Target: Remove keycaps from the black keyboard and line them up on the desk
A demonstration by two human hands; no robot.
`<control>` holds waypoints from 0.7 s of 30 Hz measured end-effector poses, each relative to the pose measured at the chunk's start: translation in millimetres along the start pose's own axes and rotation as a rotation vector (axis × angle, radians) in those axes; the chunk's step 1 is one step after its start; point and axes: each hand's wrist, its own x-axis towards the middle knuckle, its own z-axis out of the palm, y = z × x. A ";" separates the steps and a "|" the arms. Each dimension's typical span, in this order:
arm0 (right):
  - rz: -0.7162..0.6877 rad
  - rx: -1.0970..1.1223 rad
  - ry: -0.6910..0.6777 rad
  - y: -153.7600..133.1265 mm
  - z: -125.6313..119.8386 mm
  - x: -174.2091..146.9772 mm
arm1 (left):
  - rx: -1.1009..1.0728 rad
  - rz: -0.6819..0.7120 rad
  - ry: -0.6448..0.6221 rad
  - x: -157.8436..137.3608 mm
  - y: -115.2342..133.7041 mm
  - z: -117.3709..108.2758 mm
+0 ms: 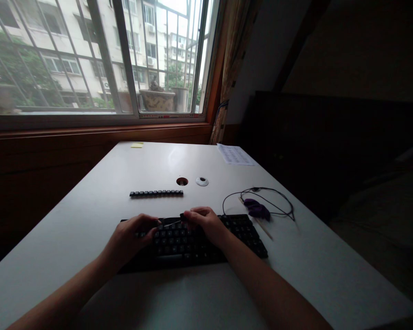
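Note:
A black keyboard point(174, 250) lies on the white desk under both my hands. My right hand point(206, 223) is closed over the keyboard's upper rows, gripping a thin metal tool point(172, 224) with a dark end; its exact kind is unclear. The tool's light shaft points left toward my left hand point(137, 233). That hand is bent over the keyboard's left part, thumb and fingers drawn together near the shaft's tip; whatever they pinch is too small to make out. Behind the keyboard, a row of loose black keycaps point(156, 194) stands in a straight line.
A black cable point(289, 201) loops on the white desk point(89, 206) at right, around a purple cloth point(257, 208) and a thin stick point(264, 229). Farther back are a cable hole point(182, 181), its round cover point(202, 182), printed paper point(236, 155) and a yellow note point(136, 145).

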 end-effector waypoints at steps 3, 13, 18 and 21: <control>-0.009 -0.006 0.003 1.4 -1.4 0.4 | -0.176 -0.068 -0.024 0.7 -0.9 -1.9; -0.112 -0.217 0.014 0.3 2.7 -0.7 | -0.513 -0.161 -0.062 4.8 -1.0 -6.2; -0.227 -0.337 0.081 3.9 5.9 0.7 | -0.503 -0.155 -0.046 6.5 -0.5 -5.3; -0.277 -0.372 0.142 6.8 6.3 2.0 | -0.480 -0.130 -0.053 7.7 -0.3 -5.1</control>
